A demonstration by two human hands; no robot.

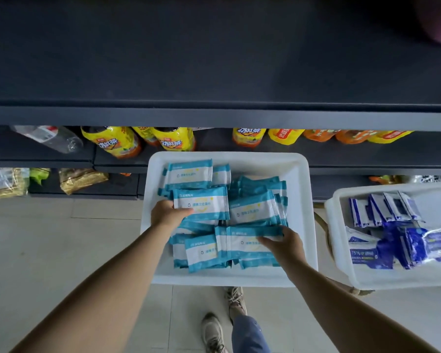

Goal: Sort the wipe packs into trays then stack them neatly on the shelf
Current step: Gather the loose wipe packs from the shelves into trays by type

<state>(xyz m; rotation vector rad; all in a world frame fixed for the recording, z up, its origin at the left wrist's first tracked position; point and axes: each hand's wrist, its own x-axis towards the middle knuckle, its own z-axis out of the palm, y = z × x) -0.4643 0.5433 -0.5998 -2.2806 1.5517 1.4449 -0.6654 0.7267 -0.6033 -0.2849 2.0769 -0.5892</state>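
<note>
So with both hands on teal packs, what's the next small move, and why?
Probably lift both packs to the bare top shelf: the left hand and right hand each grip a teal pack from the sorted white tray.

A single head-worn, wide-angle view looks steeply downward and forward from above the white tray (303, 200), which sits close below the lens at frame centre. Beyond the tray, the dark shelf (214, 115) spans the upper frame. Nearer than the tray, both forearms enter from the bottom corners. The floor (49, 238) lies left of the tray.
</note>
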